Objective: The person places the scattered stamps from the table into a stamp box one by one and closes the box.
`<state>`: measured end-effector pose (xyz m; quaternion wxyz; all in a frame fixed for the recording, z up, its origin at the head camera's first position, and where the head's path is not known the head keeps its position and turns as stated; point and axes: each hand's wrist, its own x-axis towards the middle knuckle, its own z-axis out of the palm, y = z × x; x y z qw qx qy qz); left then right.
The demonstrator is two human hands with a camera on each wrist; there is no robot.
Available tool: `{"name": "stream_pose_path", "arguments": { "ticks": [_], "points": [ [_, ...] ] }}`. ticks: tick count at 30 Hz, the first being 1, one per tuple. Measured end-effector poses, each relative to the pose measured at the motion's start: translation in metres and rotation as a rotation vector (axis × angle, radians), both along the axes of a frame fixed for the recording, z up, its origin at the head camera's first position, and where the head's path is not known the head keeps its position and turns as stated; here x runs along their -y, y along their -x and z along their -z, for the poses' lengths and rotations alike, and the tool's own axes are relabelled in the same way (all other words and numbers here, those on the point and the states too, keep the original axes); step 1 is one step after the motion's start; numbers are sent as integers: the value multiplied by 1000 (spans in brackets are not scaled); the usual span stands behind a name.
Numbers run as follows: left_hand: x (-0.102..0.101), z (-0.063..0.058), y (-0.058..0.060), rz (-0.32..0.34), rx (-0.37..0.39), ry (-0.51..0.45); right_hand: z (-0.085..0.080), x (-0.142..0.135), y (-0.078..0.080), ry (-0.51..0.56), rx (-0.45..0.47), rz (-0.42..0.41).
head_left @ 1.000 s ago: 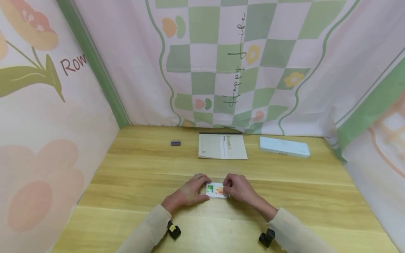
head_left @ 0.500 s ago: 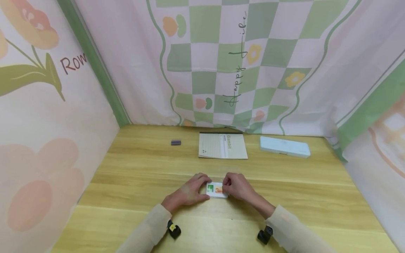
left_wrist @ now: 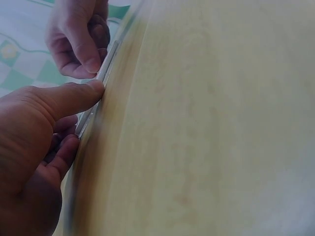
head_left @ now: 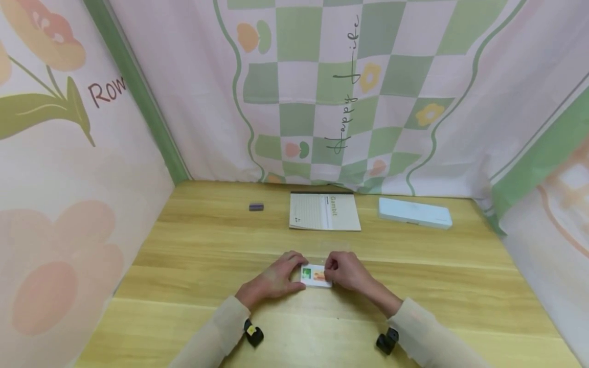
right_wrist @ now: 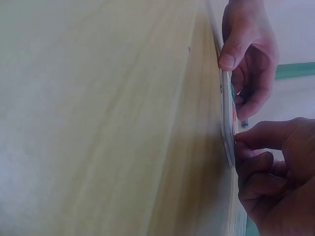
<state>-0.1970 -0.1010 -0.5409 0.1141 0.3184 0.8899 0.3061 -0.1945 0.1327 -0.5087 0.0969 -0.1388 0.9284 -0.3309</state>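
A small white rectangular block (head_left: 309, 283), thin like a stack of cards, lies flat on the wooden table. On its face are a green picture (head_left: 306, 274) and an orange sticker-like picture (head_left: 318, 276). My left hand (head_left: 275, 276) grips the block's left end, thumb on the near edge and fingers on the far edge. At the right end, my right hand (head_left: 350, 272) has thumb and index finger pinched together on the orange picture's right edge, partly hiding it. The right wrist view shows the block (right_wrist: 227, 113) edge-on, with the right fingertips (right_wrist: 242, 137) against its face.
Behind the hands lie a lined notebook (head_left: 310, 212) marked "Gambit", a pale blue case (head_left: 414, 212) to the right and a small dark purple block (head_left: 256, 207) to the left. Printed curtains (head_left: 299, 122) border the table (head_left: 207, 225) at the back and sides.
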Motion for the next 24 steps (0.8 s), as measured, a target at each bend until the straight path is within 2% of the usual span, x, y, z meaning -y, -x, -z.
{"name": "stream_pose_path", "arguments": {
  "ticks": [9, 21, 24],
  "points": [
    [0, 1, 0, 2, -3, -1, 2, -1, 1, -7, -22, -31],
    [0, 1, 0, -3, 7, -7, -2, -8, 3, 30, 18, 1],
    [0, 1, 0, -4, 3, -6, -7, -19, 10, 38, -47, -2]
  ]
}}
